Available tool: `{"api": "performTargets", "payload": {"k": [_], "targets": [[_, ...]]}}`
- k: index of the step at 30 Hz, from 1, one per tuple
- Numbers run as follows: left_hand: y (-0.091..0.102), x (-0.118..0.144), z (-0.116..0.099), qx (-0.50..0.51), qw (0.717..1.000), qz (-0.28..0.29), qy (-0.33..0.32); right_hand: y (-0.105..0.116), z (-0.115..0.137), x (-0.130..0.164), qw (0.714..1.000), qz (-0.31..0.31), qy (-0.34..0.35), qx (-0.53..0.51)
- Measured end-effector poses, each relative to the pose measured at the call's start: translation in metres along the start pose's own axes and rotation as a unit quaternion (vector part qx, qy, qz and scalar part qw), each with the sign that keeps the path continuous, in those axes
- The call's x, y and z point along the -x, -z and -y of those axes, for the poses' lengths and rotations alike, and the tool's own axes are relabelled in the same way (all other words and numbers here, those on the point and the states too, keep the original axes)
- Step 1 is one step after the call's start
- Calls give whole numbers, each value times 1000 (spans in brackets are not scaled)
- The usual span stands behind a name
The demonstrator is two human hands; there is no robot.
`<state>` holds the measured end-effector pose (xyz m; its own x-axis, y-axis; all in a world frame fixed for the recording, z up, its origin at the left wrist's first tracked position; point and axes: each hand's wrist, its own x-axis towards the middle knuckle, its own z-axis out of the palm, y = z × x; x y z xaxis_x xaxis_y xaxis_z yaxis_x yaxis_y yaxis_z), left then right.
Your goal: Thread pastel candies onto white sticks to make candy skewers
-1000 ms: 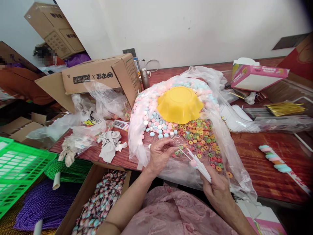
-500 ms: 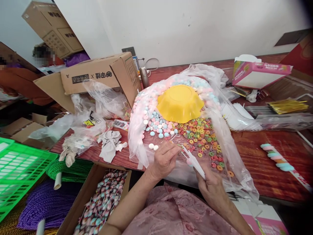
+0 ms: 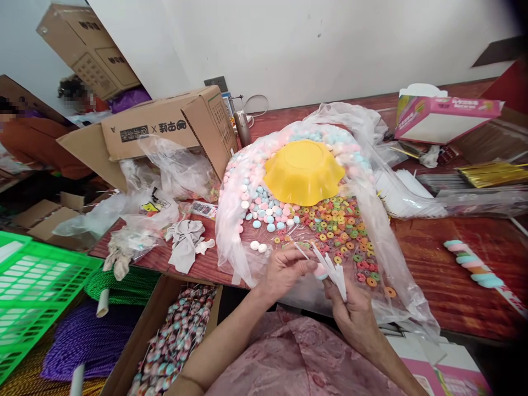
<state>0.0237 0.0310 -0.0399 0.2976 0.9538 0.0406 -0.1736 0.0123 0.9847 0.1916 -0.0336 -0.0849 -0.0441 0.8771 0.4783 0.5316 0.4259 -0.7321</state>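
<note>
My right hand (image 3: 350,305) is closed round a fanned bundle of thin white sticks (image 3: 332,269) that point up and to the left. Between the hands, a pink and pale-blue marshmallow candy (image 3: 320,271) sits against the sticks. My left hand (image 3: 286,270) pinches one thin white stick (image 3: 302,251), whose tip stands out above the fingers. Beyond the hands, ring-shaped gummy candies (image 3: 338,225) lie on clear plastic sheeting (image 3: 396,275). Round pastel marshmallow candies (image 3: 268,212) are piled to their left, and an upturned yellow bowl (image 3: 305,170) rests on the heap.
An open cardboard box (image 3: 165,124) and a grey cloth (image 3: 185,239) are at left. Below, another box holds several finished candy sticks (image 3: 171,335), beside a green crate (image 3: 41,297). A marshmallow skewer (image 3: 474,267) lies at right. Another person (image 3: 45,137) is at far left.
My left hand has moved slightly right and down, its thumb now nearer the marshmallow candy. The sticks in my right hand have fanned apart and stand more upright.
</note>
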Motion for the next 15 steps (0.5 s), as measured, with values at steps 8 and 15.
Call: {"api": "performTargets", "payload": {"k": [8, 15], "targets": [[-17, 2, -1, -75, 994, 83, 6, 7, -10, 3, 997, -42, 48, 51], [62, -26, -20, -465, 885, -25, -3, 20, -31, 5, 990, -88, -10, 108]]}}
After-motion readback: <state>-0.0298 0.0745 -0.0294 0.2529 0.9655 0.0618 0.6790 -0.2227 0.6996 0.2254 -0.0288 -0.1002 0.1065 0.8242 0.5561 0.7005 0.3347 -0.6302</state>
